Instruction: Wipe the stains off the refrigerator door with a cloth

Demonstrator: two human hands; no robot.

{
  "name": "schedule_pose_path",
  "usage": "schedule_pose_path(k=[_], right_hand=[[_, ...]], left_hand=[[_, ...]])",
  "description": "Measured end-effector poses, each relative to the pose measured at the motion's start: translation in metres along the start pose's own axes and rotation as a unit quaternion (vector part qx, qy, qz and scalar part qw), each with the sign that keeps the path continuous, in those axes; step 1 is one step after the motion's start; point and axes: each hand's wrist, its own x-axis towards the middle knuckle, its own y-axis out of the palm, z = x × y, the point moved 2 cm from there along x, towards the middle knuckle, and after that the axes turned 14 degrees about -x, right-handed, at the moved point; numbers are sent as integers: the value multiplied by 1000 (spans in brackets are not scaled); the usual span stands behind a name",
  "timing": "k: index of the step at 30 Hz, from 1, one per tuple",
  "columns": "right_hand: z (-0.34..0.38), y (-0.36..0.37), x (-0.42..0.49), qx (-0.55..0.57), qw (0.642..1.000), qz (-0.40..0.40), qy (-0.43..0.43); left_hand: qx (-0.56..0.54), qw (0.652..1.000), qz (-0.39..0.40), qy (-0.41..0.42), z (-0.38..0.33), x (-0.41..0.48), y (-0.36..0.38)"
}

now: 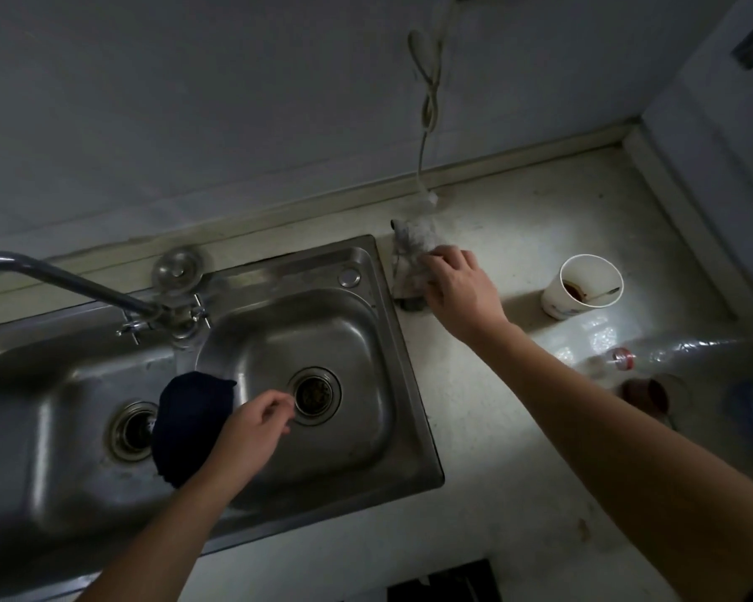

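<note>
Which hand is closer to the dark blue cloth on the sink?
Left. The left hand hovers over the basin right beside the dark blue cloth; the right hand is far across, gripping the pale rag on the counter.

A pale grey cloth (411, 249) was seen crumpled on the countertop (474, 406), just beside the right rim of the sink (394, 341); it was bunched into an uneven, mottled heap, with a darker patch at its near end; its right side was covered and gripped by the right hand (457, 288). A dark blue cloth (192, 423) was draped over the divider between the two basins; its right edge was overlapped by the left hand (253, 427).
</note>
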Motion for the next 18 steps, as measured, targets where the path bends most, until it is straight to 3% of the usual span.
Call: schedule_pose_path(k=[8,12,18], right_hand=[[16,-6,5,11,996,74,37],[21,-13,-3,15,994,10,104],[32,-4,-17,62,983,146,91]], left_hand=[[7,1000,-11,14,0,-17,-9],[14,999,-24,26,10,-27,-20],[20,999,-38,29,34,-49,-38]])
